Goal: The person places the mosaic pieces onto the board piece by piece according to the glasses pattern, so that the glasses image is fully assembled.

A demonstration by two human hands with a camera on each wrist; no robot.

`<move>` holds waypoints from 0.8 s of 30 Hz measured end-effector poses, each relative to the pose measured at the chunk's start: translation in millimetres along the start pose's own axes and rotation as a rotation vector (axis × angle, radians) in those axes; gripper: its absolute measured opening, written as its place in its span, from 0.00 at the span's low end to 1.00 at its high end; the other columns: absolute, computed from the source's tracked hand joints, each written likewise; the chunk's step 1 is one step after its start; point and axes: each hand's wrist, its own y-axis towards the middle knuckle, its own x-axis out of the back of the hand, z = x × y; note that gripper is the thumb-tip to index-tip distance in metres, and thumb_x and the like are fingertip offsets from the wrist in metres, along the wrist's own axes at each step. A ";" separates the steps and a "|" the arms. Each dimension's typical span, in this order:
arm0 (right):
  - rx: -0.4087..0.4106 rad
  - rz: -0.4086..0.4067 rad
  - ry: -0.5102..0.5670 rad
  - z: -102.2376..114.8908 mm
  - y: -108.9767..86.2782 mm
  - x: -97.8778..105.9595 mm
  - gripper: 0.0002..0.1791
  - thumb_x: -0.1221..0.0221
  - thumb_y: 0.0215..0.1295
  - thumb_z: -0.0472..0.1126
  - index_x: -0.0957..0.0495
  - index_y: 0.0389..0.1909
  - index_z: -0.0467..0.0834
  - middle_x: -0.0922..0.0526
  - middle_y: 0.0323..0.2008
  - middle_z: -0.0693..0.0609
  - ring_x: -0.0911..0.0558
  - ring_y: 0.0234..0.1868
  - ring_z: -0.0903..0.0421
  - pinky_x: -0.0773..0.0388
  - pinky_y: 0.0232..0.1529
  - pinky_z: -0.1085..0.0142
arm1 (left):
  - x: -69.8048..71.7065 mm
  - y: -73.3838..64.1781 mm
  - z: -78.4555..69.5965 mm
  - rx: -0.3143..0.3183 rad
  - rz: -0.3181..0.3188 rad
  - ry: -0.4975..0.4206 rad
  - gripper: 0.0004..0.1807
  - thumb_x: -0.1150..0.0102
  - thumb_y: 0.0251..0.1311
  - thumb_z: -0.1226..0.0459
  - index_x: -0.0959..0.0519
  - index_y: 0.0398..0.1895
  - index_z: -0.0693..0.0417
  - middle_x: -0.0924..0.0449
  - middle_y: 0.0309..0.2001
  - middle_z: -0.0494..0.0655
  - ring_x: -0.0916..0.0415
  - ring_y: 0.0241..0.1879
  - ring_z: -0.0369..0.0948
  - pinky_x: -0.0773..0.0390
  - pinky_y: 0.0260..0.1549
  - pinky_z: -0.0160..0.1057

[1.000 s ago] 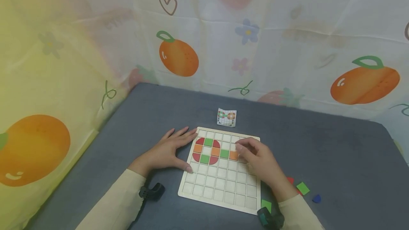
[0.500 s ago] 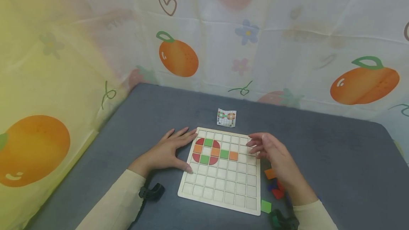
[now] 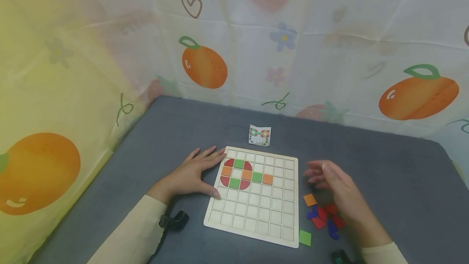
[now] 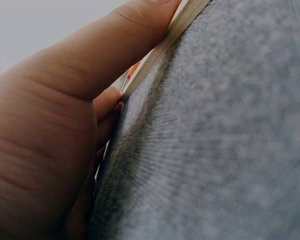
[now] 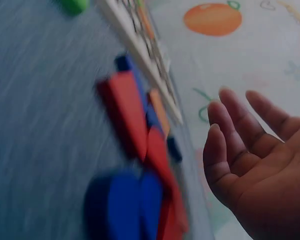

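Note:
A pale wooden grid board (image 3: 253,223) lies on the table. Set in its upper left cells is a ring of red quarter-rounds (image 3: 224,181), green squares and orange squares; a green square (image 3: 257,177) and an orange square (image 3: 268,179) extend it rightward. My left hand (image 3: 187,176) spreads along the board's left edge, thumb and fingertips touching it; the left wrist view shows the thumb (image 4: 125,40) at that edge. Off the board's right side hovers my right hand (image 3: 338,188), fingers loosely bent and holding nothing, above loose red pieces (image 3: 318,223) and blue pieces (image 3: 332,230).
A small printed pattern card (image 3: 260,135) stands behind the board. One loose orange square (image 3: 310,200) and a green square (image 3: 305,238) lie near the board's right edge. A fruit-print curtain (image 3: 249,64) hangs behind the grey table (image 3: 198,121).
My right hand has drawn away from the orange square on the board, moving right past the board's edge and uncovering the loose pieces. The left hand stays in place.

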 end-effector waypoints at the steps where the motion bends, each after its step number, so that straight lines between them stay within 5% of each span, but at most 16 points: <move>1: -0.009 -0.002 -0.006 -1.9 -2.2 2.1 0.26 0.63 0.93 0.42 0.24 0.65 0.26 0.14 0.51 0.34 0.13 0.48 0.47 0.17 0.49 0.64 | -0.2 0.0 0.1 0.001 -0.001 -0.001 0.71 0.22 0.43 0.26 0.43 0.89 0.40 0.49 0.86 0.33 0.61 0.86 0.43 0.68 0.79 0.62; 15: -0.180 -0.050 -0.133 -29.2 -19.1 21.9 0.24 0.57 0.92 0.45 0.21 0.66 0.32 0.13 0.49 0.45 0.15 0.48 0.58 0.18 0.46 0.67 | -0.1 -2.0 -0.5 -0.013 -0.005 0.006 0.71 0.20 0.44 0.28 0.43 0.89 0.42 0.49 0.87 0.36 0.60 0.86 0.46 0.67 0.79 0.64; 24: -0.250 0.033 -0.189 -29.2 -23.6 17.8 0.17 0.31 0.78 0.45 0.15 0.59 0.40 0.12 0.51 0.48 0.13 0.46 0.55 0.14 0.42 0.62 | -1.1 -1.0 0.8 -0.014 -0.006 0.018 0.71 0.21 0.44 0.26 0.44 0.90 0.40 0.50 0.87 0.34 0.60 0.86 0.45 0.67 0.79 0.63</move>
